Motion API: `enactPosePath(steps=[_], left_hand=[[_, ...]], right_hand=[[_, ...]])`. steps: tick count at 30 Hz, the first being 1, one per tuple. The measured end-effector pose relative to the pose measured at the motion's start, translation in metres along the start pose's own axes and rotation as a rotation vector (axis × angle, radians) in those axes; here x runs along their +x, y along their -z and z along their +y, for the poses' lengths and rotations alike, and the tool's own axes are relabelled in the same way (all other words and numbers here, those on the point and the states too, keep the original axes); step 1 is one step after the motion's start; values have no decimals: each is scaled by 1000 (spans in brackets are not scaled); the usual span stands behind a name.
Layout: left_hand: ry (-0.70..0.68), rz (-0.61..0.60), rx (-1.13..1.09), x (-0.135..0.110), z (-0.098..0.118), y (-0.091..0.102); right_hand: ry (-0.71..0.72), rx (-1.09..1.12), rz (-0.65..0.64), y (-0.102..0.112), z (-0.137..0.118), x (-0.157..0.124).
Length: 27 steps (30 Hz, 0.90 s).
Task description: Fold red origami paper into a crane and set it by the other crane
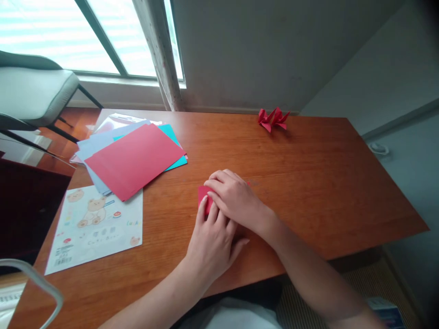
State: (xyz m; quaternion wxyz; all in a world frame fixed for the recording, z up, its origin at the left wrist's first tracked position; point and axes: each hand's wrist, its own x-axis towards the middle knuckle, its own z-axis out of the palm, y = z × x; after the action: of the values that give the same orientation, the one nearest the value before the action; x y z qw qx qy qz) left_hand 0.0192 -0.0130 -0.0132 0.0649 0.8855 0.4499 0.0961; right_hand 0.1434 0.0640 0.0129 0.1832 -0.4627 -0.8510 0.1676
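A small piece of red paper [201, 193] lies on the bench [315, 183], mostly covered by both hands. The left hand [213, 242] rests on it, fingers outstretched and slightly parted; the right hand [236, 197] curves over it, its grip impossible to tell. Folded red birds [265, 120] sit near the far edge.

Red at centre on the small paper [202, 193], red again on the folded figures [279, 119], upper right of centre! Over left, a red sheet [135, 161] against turquoise paper [170, 133]; lower left, beige bears pattern a white sheet [103, 228]!
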Motion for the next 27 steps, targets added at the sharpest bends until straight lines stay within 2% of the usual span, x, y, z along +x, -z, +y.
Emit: enactPosePath(steps=[4,8,10,13,15,19,21,27], left_hand=[[-15,29,0,0,0,-2],[-1,26,-14,1,0,1],[2,17,-13,2,1,2],[5,10,-8,3,1,4],[4,8,-3,3,0,4],[-18,16,5,3,-1,2],[-23,22,9,3,-2,2],[-28,10,18,3,-2,2]], right_hand=[[-46,106,195,3,-4,-39],[-250,67,416,3,23,-78],[-342,33,458,2,37,-93],[-376,3,462,1,44,-106],[-334,-18,446,-1,40,-108],[-164,-70,287,-6,21,-104],[-142,-95,229,-8,15,-102],[-155,-142,227,-13,9,-107]])
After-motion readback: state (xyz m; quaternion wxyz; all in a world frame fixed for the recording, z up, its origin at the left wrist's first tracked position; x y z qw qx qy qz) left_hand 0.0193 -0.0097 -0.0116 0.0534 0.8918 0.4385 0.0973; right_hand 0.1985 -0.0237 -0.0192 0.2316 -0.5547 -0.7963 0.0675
